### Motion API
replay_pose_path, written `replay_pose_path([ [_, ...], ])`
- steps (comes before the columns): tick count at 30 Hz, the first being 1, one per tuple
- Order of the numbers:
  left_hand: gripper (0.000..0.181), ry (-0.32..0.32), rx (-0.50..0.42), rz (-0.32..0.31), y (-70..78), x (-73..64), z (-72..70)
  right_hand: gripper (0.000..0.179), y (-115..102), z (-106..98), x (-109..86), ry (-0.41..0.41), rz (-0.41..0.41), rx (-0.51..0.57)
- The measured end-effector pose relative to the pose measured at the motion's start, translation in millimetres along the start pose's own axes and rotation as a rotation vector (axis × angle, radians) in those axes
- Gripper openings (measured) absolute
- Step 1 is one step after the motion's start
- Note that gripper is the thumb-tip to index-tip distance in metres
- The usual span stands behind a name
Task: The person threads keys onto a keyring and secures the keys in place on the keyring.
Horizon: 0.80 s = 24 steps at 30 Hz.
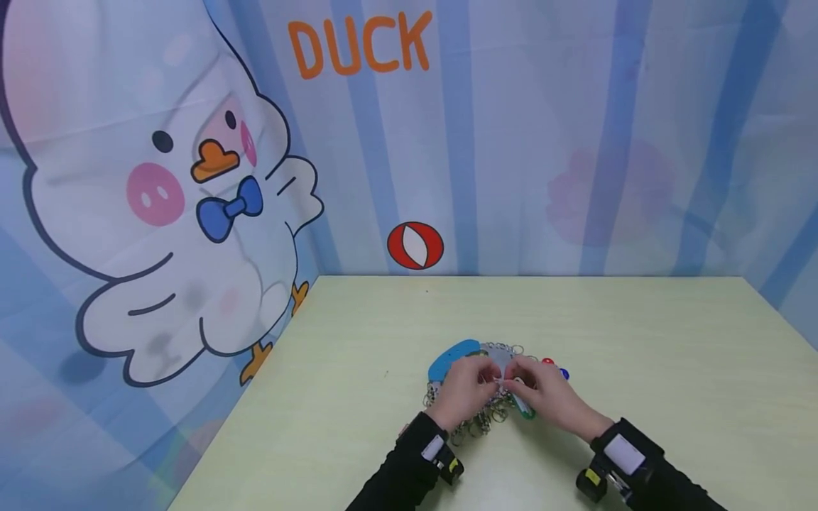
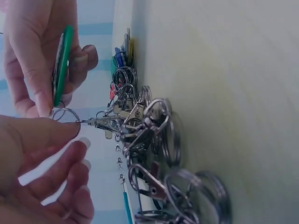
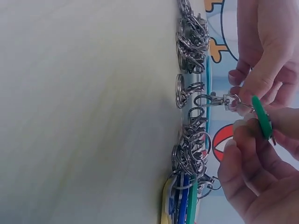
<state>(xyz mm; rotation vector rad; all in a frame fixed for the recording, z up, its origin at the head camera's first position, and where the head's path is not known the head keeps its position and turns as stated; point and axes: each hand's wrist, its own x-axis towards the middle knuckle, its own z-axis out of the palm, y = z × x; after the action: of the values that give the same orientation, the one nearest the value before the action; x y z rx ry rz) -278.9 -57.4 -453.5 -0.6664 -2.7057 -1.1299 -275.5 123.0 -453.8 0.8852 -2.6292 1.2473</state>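
My left hand (image 1: 464, 387) pinches a metal split ring (image 2: 67, 109) between thumb and finger. A silver swivel clasp (image 2: 100, 122) is joined to the ring. With its fingertips close to the left ones, my right hand (image 1: 546, 390) holds a thin green-edged tag (image 2: 64, 60) by its flat sides. The tag's lower end meets the ring; fingers partly hide where they join. Under both hands lies a heap of metal rings and clasps (image 1: 479, 422). In the right wrist view the green tag (image 3: 262, 119) stands edge-on between the right fingers.
Behind the left hand is a blue curved piece (image 1: 452, 360). Red (image 1: 547, 360) and blue (image 1: 564, 373) round pieces lie past the right hand. A yellow tag (image 3: 167, 205) and a blue tag (image 3: 183, 200) stand among the rings. The pale table (image 1: 639, 319) ends at a printed curtain.
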Motion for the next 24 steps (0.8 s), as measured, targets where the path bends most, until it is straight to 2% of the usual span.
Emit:
replay_pose_path([
  [2,0.005,-0.002,0.019,0.035,0.0,0.9,0.8,0.007,1.3,-0.8,0.7,0.019,0.011,-0.003],
  [4,0.007,-0.004,0.016,0.036,0.0,1.8,1.5,0.007,2.4,-1.6,1.1,0.021,0.019,0.000],
  [8,0.009,-0.006,-0.027,-0.029,0.2,2.1,2.0,0.008,3.8,-3.4,-0.2,0.007,0.020,0.005],
  [13,0.009,0.022,-0.103,-0.100,-0.7,2.5,0.2,0.010,4.8,-4.5,-2.1,-0.021,0.027,0.028],
  [17,0.006,-0.017,-0.123,-0.102,-2.2,2.5,-0.6,0.019,6.9,-7.2,-3.3,-0.089,0.094,0.240],
  [20,0.004,-0.067,-0.126,-0.062,-4.1,1.8,0.1,0.030,7.1,-10.6,-4.1,-0.127,0.169,0.413],
  [24,0.008,-0.115,-0.156,-0.027,-5.6,0.0,0.1,0.038,5.1,-15.1,-5.0,-0.098,0.261,0.480],
])
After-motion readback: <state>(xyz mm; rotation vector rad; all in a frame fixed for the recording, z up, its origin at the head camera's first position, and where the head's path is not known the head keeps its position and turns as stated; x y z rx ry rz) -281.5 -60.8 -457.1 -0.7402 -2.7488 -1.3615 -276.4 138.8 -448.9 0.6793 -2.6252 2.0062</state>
